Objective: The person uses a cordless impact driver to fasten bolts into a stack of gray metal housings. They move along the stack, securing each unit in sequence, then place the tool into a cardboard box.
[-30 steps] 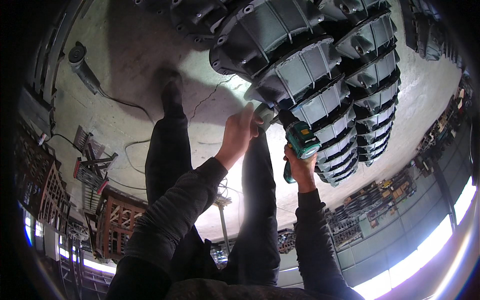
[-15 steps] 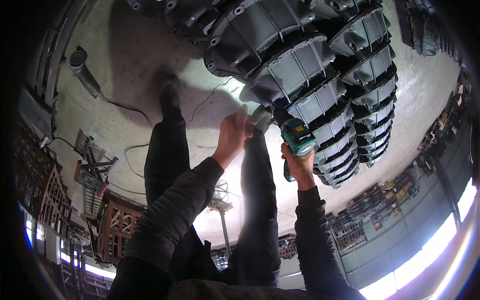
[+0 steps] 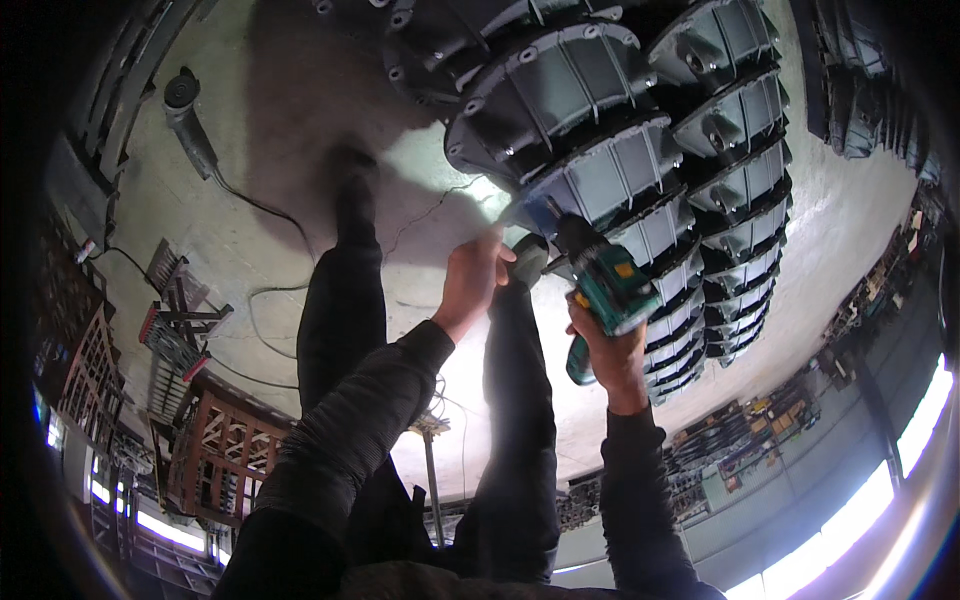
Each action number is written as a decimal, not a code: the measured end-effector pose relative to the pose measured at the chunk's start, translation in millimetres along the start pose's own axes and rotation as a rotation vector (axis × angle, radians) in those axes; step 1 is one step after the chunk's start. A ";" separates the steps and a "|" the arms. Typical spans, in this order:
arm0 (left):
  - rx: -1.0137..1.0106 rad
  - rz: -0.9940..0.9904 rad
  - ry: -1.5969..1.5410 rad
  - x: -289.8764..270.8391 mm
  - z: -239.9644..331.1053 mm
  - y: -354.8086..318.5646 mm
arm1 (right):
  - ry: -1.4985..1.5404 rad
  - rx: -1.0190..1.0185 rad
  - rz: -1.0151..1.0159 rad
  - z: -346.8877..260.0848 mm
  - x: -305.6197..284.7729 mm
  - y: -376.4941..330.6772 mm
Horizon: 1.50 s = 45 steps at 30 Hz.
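Observation:
My right hand [image 3: 606, 358] grips the handle of a teal cordless drill [image 3: 612, 290]. The drill's dark chuck points up and left at the rim of a grey ribbed cast-metal housing [image 3: 600, 190]. My left hand [image 3: 474, 285] is just left of the drill's tip, with its fingers curled near that rim. What the fingers hold is hidden. The housing is one of several alike, lying in rows [image 3: 725, 190] on the concrete floor [image 3: 280, 180]. My legs in dark trousers [image 3: 340, 320] stand under the hands.
An angle grinder [image 3: 186, 112] lies on the floor at the upper left, its cable [image 3: 262, 300] trailing toward my feet. Metal frames and a wooden rack [image 3: 215, 445] stand at the left. Shelves of small parts [image 3: 740, 440] run along the lower right.
Both hands and the drill stay together at the housing's rim. The drill has tilted a little, and its tip sits closer to the rim. The view has shifted slightly.

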<state>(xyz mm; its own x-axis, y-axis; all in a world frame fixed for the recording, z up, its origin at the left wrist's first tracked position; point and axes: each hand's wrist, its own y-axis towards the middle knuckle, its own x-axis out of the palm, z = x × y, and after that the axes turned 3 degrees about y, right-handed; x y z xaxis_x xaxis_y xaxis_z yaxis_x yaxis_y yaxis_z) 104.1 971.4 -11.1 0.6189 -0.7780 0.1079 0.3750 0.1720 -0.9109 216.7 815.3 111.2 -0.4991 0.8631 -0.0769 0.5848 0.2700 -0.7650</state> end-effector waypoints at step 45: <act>0.008 -0.045 -0.139 -27.5 56.0 7.5 | -0.508 0.092 0.166 -17.5 67.9 71.3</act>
<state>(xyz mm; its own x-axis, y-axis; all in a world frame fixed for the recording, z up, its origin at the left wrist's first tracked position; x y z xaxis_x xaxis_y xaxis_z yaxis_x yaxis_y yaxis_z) 128.6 1028.0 1.4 0.6909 -0.6937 0.2035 0.4101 0.1442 -0.9006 235.7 900.6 62.7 -0.6644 0.5703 -0.4831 0.6351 0.0898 -0.7672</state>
